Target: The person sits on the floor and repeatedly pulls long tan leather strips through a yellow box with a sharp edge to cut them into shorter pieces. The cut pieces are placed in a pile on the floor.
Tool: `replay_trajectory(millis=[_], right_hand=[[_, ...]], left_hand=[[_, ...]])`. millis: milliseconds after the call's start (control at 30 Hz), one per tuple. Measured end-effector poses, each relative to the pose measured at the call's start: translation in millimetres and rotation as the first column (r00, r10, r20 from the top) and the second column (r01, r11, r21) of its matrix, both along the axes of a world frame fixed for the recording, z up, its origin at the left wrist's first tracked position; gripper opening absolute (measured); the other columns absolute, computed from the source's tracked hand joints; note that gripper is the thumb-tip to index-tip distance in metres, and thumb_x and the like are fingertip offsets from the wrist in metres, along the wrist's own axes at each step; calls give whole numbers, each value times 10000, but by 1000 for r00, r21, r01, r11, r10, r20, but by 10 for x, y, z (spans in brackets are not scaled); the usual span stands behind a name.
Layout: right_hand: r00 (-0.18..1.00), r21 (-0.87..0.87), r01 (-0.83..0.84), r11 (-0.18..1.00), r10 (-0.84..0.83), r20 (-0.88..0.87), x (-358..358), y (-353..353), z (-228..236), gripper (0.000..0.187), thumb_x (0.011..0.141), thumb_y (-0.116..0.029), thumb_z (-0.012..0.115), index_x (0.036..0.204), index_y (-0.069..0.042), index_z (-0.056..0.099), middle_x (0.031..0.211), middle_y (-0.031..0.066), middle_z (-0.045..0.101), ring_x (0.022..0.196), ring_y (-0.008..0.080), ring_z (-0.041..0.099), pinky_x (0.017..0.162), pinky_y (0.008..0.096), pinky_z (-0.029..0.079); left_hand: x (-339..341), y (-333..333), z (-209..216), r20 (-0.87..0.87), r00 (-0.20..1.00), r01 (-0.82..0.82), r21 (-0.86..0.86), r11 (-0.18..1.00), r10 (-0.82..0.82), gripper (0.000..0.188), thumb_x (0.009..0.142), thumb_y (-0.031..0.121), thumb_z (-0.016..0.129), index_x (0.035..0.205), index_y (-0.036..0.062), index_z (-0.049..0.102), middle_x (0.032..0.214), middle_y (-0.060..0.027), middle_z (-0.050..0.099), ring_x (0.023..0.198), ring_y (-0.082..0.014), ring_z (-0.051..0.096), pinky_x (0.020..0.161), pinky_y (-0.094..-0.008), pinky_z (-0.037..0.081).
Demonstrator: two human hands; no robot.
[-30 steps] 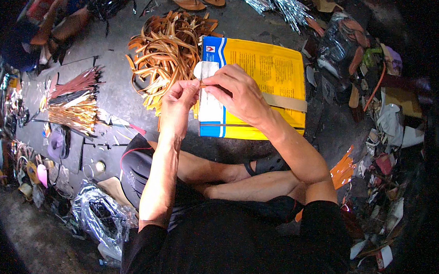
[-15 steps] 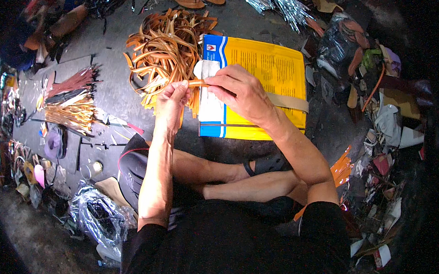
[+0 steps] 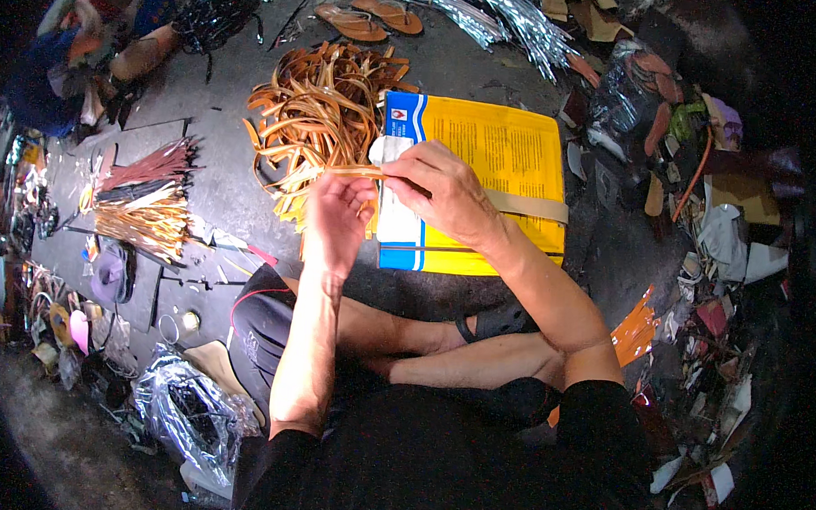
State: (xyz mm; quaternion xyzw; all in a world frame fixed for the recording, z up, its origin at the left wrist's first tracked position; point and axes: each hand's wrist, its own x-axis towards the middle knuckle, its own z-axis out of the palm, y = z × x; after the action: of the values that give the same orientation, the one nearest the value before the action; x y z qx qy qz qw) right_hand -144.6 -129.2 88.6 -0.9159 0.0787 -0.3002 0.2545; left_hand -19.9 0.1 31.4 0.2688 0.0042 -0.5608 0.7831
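Note:
My right hand [image 3: 451,192] pinches one end of a narrow orange-brown strap [image 3: 357,171] between thumb and fingers, over the left part of a yellow, white and blue printed bag [image 3: 511,146]. Leftward from that pinch, the strap runs just above the fingers of my left hand [image 3: 335,224]. That hand is palm-up, its fingers loosely bent and apart, slightly blurred. Behind it lies a tangled heap of similar orange-brown straps [image 3: 319,103], touching the bag's left side. A beige band [image 3: 526,207] crosses the bag, partly under my right wrist.
Bundles of dark red, black and golden strips [image 3: 145,192] lie at the left. Sandals [image 3: 371,18] and silvery strips [image 3: 515,25] are at the back. Scraps and plastic bags [image 3: 625,101] crowd the right; clear plastic [image 3: 182,409] lies near left. My crossed legs [image 3: 476,358] are in front.
My left hand has let go of the strap, its fingers loosening and turning palm-up. My right hand keeps its pinch. The whole view has shifted slightly.

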Motion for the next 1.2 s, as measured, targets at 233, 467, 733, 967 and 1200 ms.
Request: replay_trajectory(millis=[233, 467, 733, 967, 1200], right_hand=[[999, -10, -46, 999, 46, 0, -7, -22, -29, 183, 754, -31, 700, 927, -33, 643, 844, 83, 600, 799, 265, 601, 698, 347, 496], [1000, 30, -9, 1000, 9, 1, -32, -7, -50, 120, 756, -78, 701, 855, -46, 641, 833, 81, 600, 810, 272, 594, 700, 356, 495], [999, 54, -39, 998, 37, 25, 41, -7, -8, 120, 770, -97, 698, 856, -36, 641, 841, 82, 604, 812, 274, 595, 715, 360, 495], [1000, 79, -27, 997, 26, 18, 9, 9, -10, 119, 776, -98, 695, 854, -29, 637, 835, 96, 603, 814, 280, 596, 721, 366, 495], [1000, 88, -16, 996, 17, -1, -62, -28, -18, 116, 776, -96, 697, 855, -33, 640, 832, 93, 601, 810, 280, 595, 712, 363, 496]], left_hand=[[-26, -104, -45, 245, 968, -114, 271, 956, 46, 118, 888, 194, 661, 838, 91, 632, 740, 8, 623, 648, -57, 546, 593, -181, 414], [305, -3, -606, 231, 967, -184, 337, 923, 108, 123, 886, 167, 657, 797, 93, 614, 723, -2, 606, 647, -77, 552, 588, -192, 438], [454, -2, -701, -256, 928, -229, 186, 955, 272, 376, 880, 423, 616, 886, 52, 557, 806, -32, 587, 749, -141, 568, 669, -284, 443], [-118, -105, 71, 305, 951, -124, 243, 962, 46, 132, 912, 211, 623, 881, 83, 613, 766, 14, 615, 674, -62, 549, 604, -177, 402], [191, -21, -359, 198, 979, -112, 343, 933, 45, 94, 876, 151, 666, 846, 87, 604, 750, 16, 596, 658, -58, 532, 582, -174, 408]])
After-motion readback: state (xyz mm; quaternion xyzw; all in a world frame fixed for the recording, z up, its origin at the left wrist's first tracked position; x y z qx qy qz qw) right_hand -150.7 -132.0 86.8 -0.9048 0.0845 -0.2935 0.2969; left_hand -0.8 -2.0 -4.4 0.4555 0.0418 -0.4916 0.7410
